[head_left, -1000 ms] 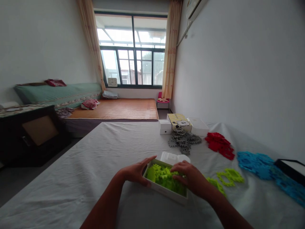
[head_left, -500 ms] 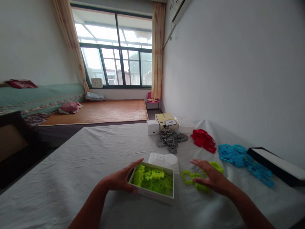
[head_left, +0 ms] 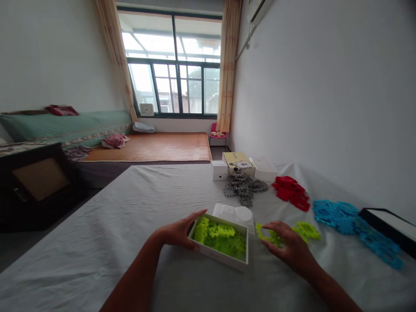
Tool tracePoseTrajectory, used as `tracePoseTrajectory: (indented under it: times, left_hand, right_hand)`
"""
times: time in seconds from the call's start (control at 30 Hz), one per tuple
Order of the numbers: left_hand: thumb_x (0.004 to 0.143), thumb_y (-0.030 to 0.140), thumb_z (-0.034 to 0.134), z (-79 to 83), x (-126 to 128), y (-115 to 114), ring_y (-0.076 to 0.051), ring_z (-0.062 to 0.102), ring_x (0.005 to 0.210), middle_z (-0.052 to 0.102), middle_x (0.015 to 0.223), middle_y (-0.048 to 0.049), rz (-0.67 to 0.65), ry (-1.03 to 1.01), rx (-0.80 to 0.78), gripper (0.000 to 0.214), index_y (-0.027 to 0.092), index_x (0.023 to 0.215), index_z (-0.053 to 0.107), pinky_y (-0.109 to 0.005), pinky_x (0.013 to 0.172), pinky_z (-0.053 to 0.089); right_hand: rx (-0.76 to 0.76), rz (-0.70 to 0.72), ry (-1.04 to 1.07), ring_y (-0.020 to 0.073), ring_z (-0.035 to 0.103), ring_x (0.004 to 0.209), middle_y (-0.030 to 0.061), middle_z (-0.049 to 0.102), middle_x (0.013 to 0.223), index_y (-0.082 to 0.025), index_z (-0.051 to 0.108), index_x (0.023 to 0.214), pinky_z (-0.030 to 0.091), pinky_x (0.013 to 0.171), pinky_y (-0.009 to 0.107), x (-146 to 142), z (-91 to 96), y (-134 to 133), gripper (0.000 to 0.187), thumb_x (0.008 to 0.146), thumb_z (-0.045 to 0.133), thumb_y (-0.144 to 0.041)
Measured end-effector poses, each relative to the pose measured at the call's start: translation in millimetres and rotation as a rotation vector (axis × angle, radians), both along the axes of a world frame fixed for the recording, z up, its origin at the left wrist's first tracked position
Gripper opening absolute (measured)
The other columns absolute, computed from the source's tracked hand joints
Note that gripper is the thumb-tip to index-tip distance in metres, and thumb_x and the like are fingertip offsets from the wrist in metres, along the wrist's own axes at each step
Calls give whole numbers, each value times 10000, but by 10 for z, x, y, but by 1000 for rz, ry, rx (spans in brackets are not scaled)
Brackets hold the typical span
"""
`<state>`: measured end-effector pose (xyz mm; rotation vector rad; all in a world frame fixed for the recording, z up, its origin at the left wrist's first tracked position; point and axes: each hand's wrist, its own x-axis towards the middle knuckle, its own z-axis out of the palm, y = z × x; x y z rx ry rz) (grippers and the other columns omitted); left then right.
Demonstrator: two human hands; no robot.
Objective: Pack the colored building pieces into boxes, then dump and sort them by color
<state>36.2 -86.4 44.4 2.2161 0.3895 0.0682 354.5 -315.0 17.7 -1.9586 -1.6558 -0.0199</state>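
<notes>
My left hand point(head_left: 180, 234) grips the left end of a shallow white box point(head_left: 224, 259), thumb on the near side and fingers along the far edge. Lime-green plastic interlocking pieces point(head_left: 221, 238) with notched edges fill the box. Right of it, my right hand point(head_left: 289, 245) curls its thumb and fingers around a loose lime-green interlocking piece point(head_left: 274, 237) low over the cloth. The palm side and part of that piece are hidden. Another lime-green piece point(head_left: 308, 231) shows beyond the knuckles.
A clear-white plastic tray point(head_left: 232, 213) lies behind the box. Farther back are grey pieces point(head_left: 243, 187), red pieces point(head_left: 290, 190) and blue pieces point(head_left: 344, 219). A yellow cartoon box point(head_left: 238, 162) stands between white cartons. A black-rimmed lid point(head_left: 390, 227) lies far right on the grey cloth point(head_left: 139, 203).
The view has swung left, so things appear farther right. My right hand has closed in on the loose lime-green pieces, its fingers now more curled. My left hand stays on the box.
</notes>
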Motion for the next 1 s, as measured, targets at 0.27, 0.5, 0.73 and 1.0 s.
tracePoseTrajectory:
  times: [0.27, 0.5, 0.73, 1.0]
  left_hand:
    - [542, 506, 801, -35, 0, -11, -307, 304, 1345, 286, 1506, -74, 18, -20, 18, 1180, 267, 1477, 123, -404, 1116, 255]
    - [545, 513, 799, -103, -10, 39, -301, 272, 1361, 250, 1521, -67, 0, -36, 33, 1175, 268, 1476, 125, -396, 1128, 229]
    - [538, 527, 798, -82, -8, 28, -319, 276, 1357, 270, 1513, -70, -1, -42, 26, 1178, 268, 1475, 133, -405, 1121, 241]
    - [528, 513, 808, -72, -8, 9, -315, 270, 1361, 249, 1520, -82, 5, -23, 56, 1196, 256, 1477, 127, -407, 1126, 234]
  right_hand:
    - [-24, 279, 6, 259, 530, 1083, 79, 615, 1171, -268, 619, 1129, 429, 928, 416, -992, 570, 566, 485, 705, 687, -494]
    - [-33, 338, 93, 223, 541, 1083, 70, 640, 1145, -268, 639, 1111, 435, 941, 395, -785, 459, 509, 294, 864, 536, -388]
    - [-20, 297, 54, 224, 529, 1086, 59, 628, 1153, -278, 661, 1051, 444, 935, 391, -769, 482, 414, 245, 863, 544, -381]
    - [-126, 508, -57, 181, 563, 955, 5, 673, 1004, -316, 696, 942, 420, 857, 331, -1151, 481, 643, 145, 859, 578, -321]
